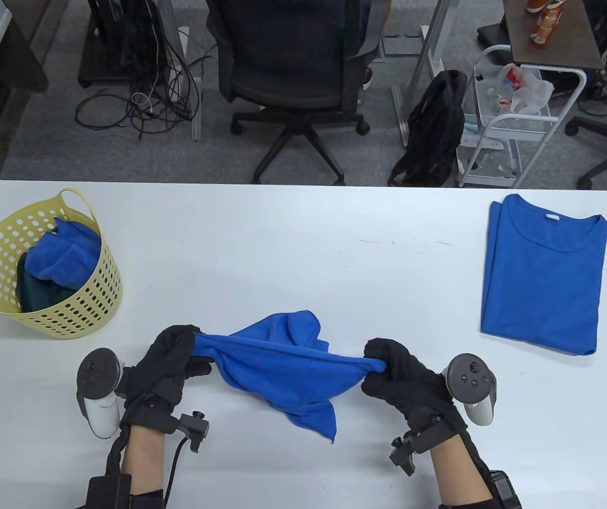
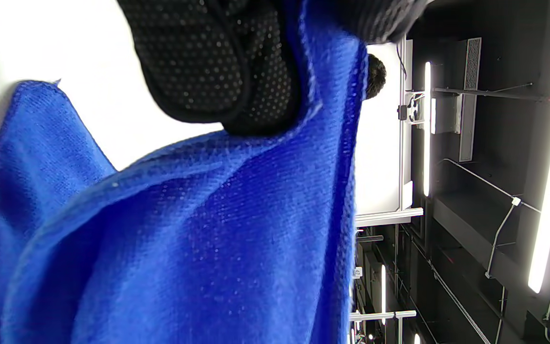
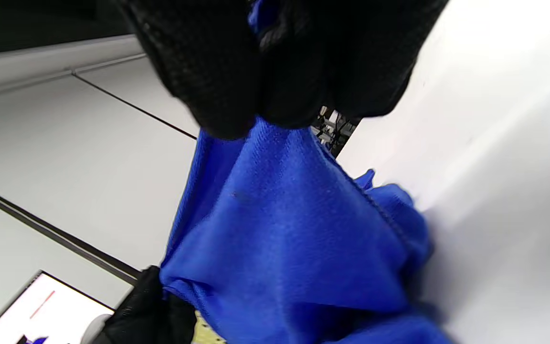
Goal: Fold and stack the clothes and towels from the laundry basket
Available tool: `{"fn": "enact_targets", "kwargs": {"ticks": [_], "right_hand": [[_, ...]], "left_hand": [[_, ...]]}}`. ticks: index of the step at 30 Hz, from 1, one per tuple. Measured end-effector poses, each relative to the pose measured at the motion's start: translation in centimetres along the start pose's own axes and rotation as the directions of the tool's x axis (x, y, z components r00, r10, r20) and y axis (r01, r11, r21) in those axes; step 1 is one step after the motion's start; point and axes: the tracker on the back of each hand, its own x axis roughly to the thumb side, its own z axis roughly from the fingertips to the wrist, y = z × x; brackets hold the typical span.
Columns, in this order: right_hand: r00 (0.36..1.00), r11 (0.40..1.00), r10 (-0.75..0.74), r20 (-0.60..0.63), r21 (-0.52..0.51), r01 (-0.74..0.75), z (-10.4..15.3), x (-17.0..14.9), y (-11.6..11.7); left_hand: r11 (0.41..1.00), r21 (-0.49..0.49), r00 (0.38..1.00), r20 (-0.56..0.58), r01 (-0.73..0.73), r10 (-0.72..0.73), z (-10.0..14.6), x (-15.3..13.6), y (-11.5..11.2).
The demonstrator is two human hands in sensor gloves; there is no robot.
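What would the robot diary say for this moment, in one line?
step: spreading blue towel | left hand: pinches one end | right hand: pinches other end | folded shirt: table right | basket: more laundry

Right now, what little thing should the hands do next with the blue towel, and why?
Probably lift and pull apart a little more. The left hand and right hand each pinch an end of the blue towel, but its middle sags bunched and twisted, so it should hang flat before it is laid on the table.
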Motion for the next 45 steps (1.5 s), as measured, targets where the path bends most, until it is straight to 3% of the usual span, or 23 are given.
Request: {"fn": "enact_targets", "kwargs": {"ticks": [4, 16, 21, 23, 25, 27, 28, 29, 30, 31, 32, 33, 34, 36, 38, 39, 41, 43, 45], "right_hand": [[1.0, 0.998, 0.022, -0.015, -0.066, -0.023, 0.2, 0.1, -0.2], [0.999, 0.997, -0.012, -0.032, -0.082, 0.01, 0.2, -0.3, -0.3], [0.995, 0.997, -0.035, -0.092, -0.072, 0.028, 0.1, 0.2, -1.3], [0.967, 0.982, -0.174, -0.186, 0.038, 0.184, -1.0, 0.7, -2.2], [0.899, 0.952, -0.207, -0.386, 0.134, 0.277, -3.3, 0.6, -3.0], [0.839, 0.982, -0.081, -0.538, 0.102, 0.16, -7.5, 1.1, -4.1], [0.819, 0.998, -0.024, -0.573, 0.04, 0.056, -8.9, 2.0, -4.8], [0.848, 0.975, 0.047, -0.528, -0.162, -0.155, -10.5, 4.7, -6.2], [0.904, 0.895, 0.075, -0.42, -0.373, -0.247, -11.2, 7.1, -6.9], [0.975, 0.726, 0.154, -0.161, -0.65, -0.223, -11.9, 10.8, -7.6], [0.944, 0.618, 0.317, 0.096, -0.776, -0.129, -12.1, 14.7, -8.7], [0.916, 0.616, 0.36, 0.176, -0.783, -0.091, -11.9, 17.3, -9.4], [0.895, 0.655, 0.34, 0.29, -0.755, -0.004, -11.2, 19.7, -10.1], [0.838, 0.623, 0.366, 0.405, -0.776, 0.103, -9.6, 22.2, -11.5], [0.796, 0.636, 0.391, 0.461, -0.761, 0.128, -7.9, 22.6, -12.5], [0.782, 0.668, 0.394, 0.482, -0.735, 0.117, -7.1, 22.0, -12.6], [0.814, 0.756, 0.352, 0.463, -0.653, 0.045, -6.2, 19.5, -12.1], [0.862, 0.839, 0.32, 0.393, -0.541, -0.065, -5.6, 16.1, -11.2], [0.931, 0.902, 0.286, 0.228, -0.392, -0.181, -4.5, 11.1, -9.6]], "left_hand": [[1.0, -0.001, 1.0, 0.0, 0.012, -0.012, 0.0, 0.0, -0.2], [1.0, -0.004, 1.0, 0.001, 0.008, -0.008, 0.0, 0.0, 0.0], [0.999, -0.031, 1.0, -0.024, 0.009, -0.009, -0.1, 0.4, 0.3], [0.991, -0.133, 0.995, -0.1, -0.027, 0.013, -1.1, 1.4, 0.7], [0.979, -0.202, 0.961, -0.267, 0.017, -0.072, -3.7, 2.1, 0.8], [0.955, -0.273, 0.878, -0.42, 0.12, -0.23, -8.5, 2.9, -0.2], [0.958, -0.236, 0.871, -0.421, 0.162, -0.251, -10.0, 4.2, -0.5], [0.961, -0.038, 0.912, -0.306, 0.275, -0.273, -11.5, 7.2, -0.8], [0.941, 0.147, 0.944, -0.179, 0.306, -0.279, -12.2, 9.6, -1.1], [0.912, 0.331, 0.958, 0.069, 0.241, -0.278, -13.1, 13.7, -1.5], [0.921, 0.354, 0.918, 0.288, 0.16, -0.271, -13.2, 18.1, -1.7], [0.922, 0.368, 0.862, 0.422, 0.12, -0.281, -12.7, 21.5, -1.4], [0.915, 0.399, 0.781, 0.549, 0.068, -0.297, -11.7, 25.0, -1.0], [0.898, 0.436, 0.684, 0.637, 0.062, -0.357, -9.6, 28.5, -0.1], [0.875, 0.478, 0.604, 0.674, 0.081, -0.424, -7.4, 29.5, 0.8], [0.867, 0.492, 0.567, 0.694, 0.078, -0.444, -6.4, 29.0, 1.0], [0.855, 0.484, 0.563, 0.661, 0.184, -0.495, -5.3, 26.8, 0.9], [0.823, 0.421, 0.618, 0.546, 0.381, -0.566, -4.7, 23.1, 0.5], [0.788, 0.265, 0.663, 0.43, 0.555, -0.612, -4.3, 17.3, -0.3]]}}
